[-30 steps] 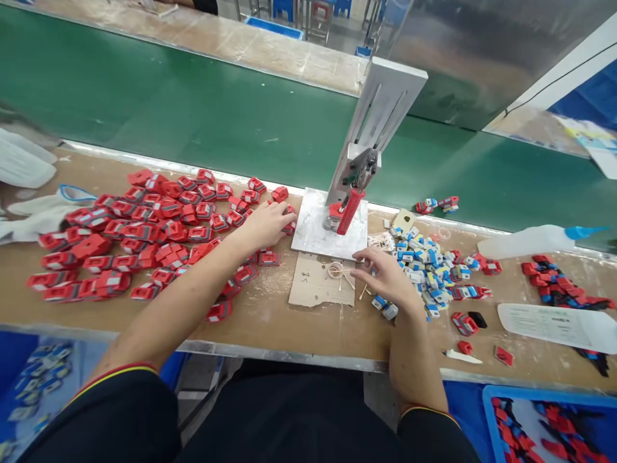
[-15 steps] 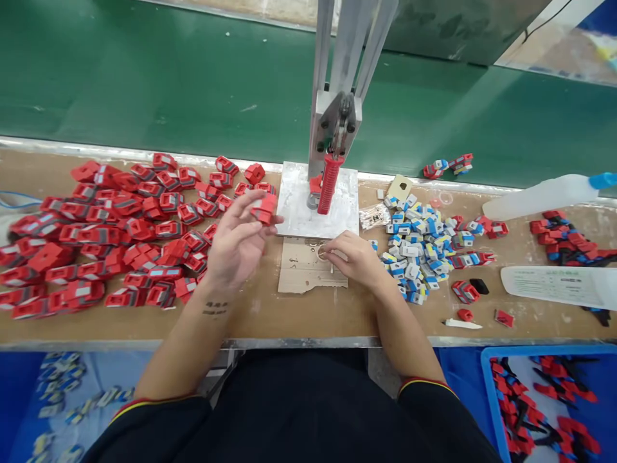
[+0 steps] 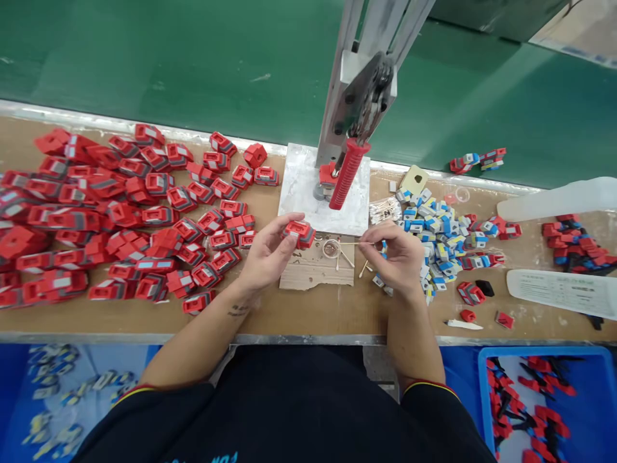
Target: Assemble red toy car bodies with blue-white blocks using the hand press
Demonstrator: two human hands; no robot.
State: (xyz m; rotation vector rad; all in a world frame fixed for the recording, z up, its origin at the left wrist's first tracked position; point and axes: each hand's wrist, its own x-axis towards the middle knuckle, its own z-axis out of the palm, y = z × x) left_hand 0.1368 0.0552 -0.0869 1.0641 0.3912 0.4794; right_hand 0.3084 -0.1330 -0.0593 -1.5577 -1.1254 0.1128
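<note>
My left hand (image 3: 270,254) grips a red plastic part (image 3: 299,234) with a grey band, its recessed side facing up, over the left edge of a torn cardboard piece (image 3: 308,278). Between the fingertips of my right hand (image 3: 396,252) is a thin cotton swab (image 3: 354,244), pointing left to a small round dish (image 3: 331,249) on the cardboard. Other swabs lie by the dish. A toggle press with a red handle (image 3: 349,173) stands behind, on a white-smeared metal plate (image 3: 301,186).
Many red parts (image 3: 159,215) cover the left of the bench. To the right lie a pile of white, blue and yellow parts (image 3: 436,241), a swab bundle (image 3: 385,209), plastic bottles (image 3: 562,289) and a white-handled tool (image 3: 463,325). A blue bin (image 3: 484,386) holds red and black pieces.
My left hand has brought the red part right and down, close to the cardboard. My right hand has shifted right, now with a swab over the dish. The view has moved slightly.
</note>
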